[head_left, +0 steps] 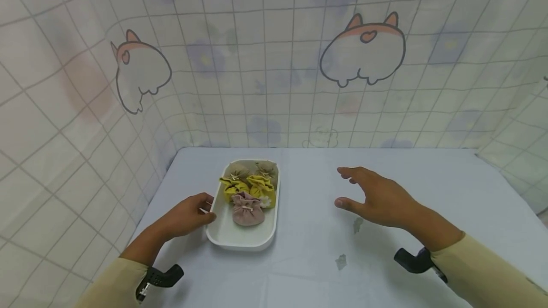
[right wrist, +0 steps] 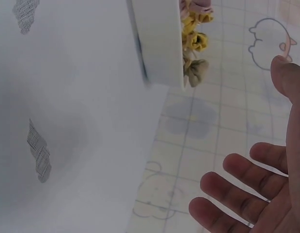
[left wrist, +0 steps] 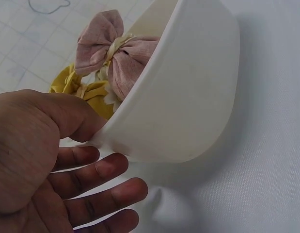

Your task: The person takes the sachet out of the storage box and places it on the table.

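Note:
My left hand is at the left rim of a white plastic tray. The left wrist view shows the thumb over the rim and the other fingers spread along the outer wall, pinching the edge. Inside the tray lie small tied cloth pouches: a pink one in front, two yellow ones in the middle and two olive-brown ones at the back. To the right of the tray, my right hand hovers over the table with fingers extended and thumb apart, holding nothing.
A white cloth covers the table, with two grey patches between the tray and the right forearm. Behind and at both sides hangs a checked curtain with cartoon animal drawings. A black camera mount sticks out from each wrist.

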The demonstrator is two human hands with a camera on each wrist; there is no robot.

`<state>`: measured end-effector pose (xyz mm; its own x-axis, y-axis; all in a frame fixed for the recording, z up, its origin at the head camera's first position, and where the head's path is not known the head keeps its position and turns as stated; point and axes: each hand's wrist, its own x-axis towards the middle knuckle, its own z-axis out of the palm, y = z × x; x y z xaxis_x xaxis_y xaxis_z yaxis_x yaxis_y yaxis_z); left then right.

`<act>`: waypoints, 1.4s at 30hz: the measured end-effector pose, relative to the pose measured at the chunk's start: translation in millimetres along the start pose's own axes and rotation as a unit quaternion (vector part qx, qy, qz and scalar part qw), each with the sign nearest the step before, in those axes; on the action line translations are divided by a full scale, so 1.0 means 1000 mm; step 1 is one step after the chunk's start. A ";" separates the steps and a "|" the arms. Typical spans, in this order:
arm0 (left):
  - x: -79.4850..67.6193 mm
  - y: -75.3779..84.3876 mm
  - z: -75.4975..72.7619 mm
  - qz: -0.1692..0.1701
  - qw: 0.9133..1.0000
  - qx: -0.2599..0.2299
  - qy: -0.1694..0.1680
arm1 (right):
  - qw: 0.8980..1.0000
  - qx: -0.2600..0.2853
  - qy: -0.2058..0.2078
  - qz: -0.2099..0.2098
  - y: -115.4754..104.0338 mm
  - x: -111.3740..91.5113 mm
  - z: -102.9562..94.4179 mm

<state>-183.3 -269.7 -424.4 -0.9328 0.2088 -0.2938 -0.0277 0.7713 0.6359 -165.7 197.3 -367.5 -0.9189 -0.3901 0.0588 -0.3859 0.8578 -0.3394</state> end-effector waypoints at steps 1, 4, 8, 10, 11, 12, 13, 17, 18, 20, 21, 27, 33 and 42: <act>0.000 0.000 0.000 0.001 1.000 0.000 -0.002 | 1.000 0.002 -0.001 0.000 0.000 0.001 0.001; 0.000 0.002 0.000 0.005 1.000 0.001 -0.003 | 1.000 0.008 -0.002 -0.001 -0.002 0.003 0.003; 0.000 0.004 0.000 0.012 1.000 0.006 -0.001 | 1.000 0.015 -0.001 -0.004 -0.005 0.005 0.004; 0.001 0.005 0.001 0.014 1.000 0.008 -0.001 | 1.000 0.017 -0.001 -0.005 -0.007 0.005 0.004; 0.001 0.006 0.001 0.015 1.000 0.009 0.000 | 1.000 0.018 -0.001 -0.005 -0.008 0.005 0.004; 0.001 0.007 0.001 0.016 1.000 0.010 0.000 | 1.000 0.020 -0.001 -0.005 -0.008 0.005 0.004; 0.001 0.008 0.001 0.017 1.000 0.012 0.000 | 1.000 0.019 -0.001 -0.004 -0.009 0.005 0.005; 0.002 0.010 0.001 0.015 1.000 0.011 -0.003 | 1.000 0.020 0.000 -0.007 -0.011 0.005 0.006; 0.002 0.010 0.001 0.013 1.000 0.011 -0.003 | 1.000 0.020 0.000 -0.009 -0.012 0.005 0.007; 0.001 0.009 0.001 0.010 1.000 0.009 -0.005 | 1.000 0.020 -0.002 -0.012 -0.015 0.007 0.009; 0.000 0.009 0.001 0.007 1.000 0.008 -0.006 | 1.000 0.021 -0.005 -0.013 -0.017 0.008 0.009; -0.006 0.004 0.000 0.000 1.000 0.007 -0.006 | 0.999 0.028 -0.012 -0.024 -0.027 0.015 0.013; -0.005 0.003 0.002 0.013 1.000 0.003 -0.006 | 0.999 0.030 -0.010 -0.029 -0.032 0.019 0.016; -0.002 0.001 -0.002 0.021 1.000 0.008 -0.009 | 0.998 0.041 -0.020 -0.041 -0.036 0.028 0.021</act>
<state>-181.7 -270.1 -421.8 -0.9260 0.2525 -0.2806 0.0172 0.7708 0.6369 -175.6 148.0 -373.6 -0.8796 -0.4727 0.0528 -0.4506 0.7924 -0.4112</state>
